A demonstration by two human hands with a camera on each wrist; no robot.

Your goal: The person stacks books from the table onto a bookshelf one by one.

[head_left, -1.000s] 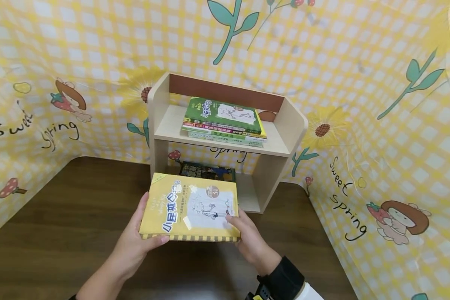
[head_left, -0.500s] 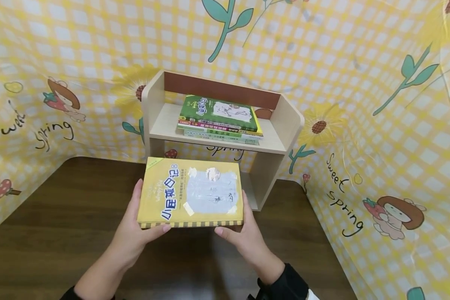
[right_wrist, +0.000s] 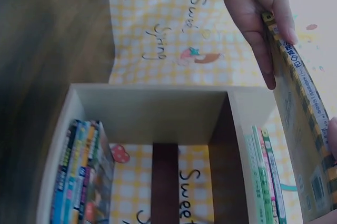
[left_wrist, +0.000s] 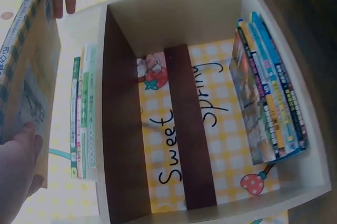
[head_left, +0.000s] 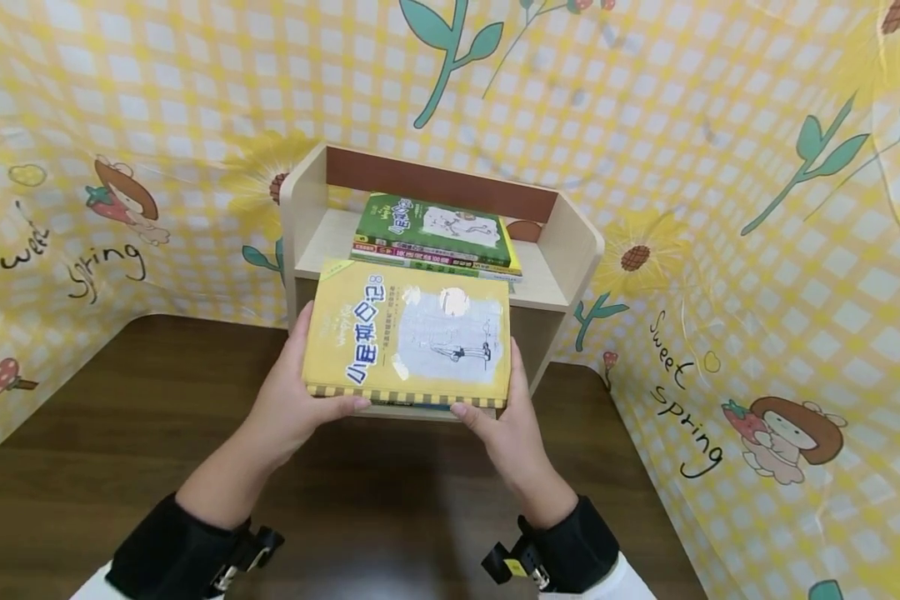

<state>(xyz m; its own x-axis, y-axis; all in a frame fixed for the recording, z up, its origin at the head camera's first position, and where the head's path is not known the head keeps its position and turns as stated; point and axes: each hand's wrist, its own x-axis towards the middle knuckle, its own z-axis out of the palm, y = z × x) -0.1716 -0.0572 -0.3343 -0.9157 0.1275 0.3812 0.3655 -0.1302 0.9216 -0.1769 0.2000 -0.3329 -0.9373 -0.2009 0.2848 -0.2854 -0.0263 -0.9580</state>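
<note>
A yellow book (head_left: 412,333) with a cartoon figure on its cover is held between both hands, level with the front of the upper shelf. My left hand (head_left: 296,400) grips its left end, thumb along the striped spine and the other fingers beneath. At the opposite end my right hand (head_left: 512,429) holds it the same way, thumb at the spine. Behind the yellow book, a stack of books with a green book (head_left: 435,227) on top lies on the upper shelf; the yellow book hides part of the stack's front.
The small wooden bookshelf (head_left: 311,204) stands on a dark wooden table (head_left: 195,467) against a yellow checked cloth (head_left: 217,67). A second pile of books (left_wrist: 271,89) lies in its lower compartment, seen in the wrist views and mostly hidden in the head view.
The yellow book has been raised and moved forward from before the lower compartment to the upper shelf's front. My right thumb has shifted from its cover to the spine edge.
</note>
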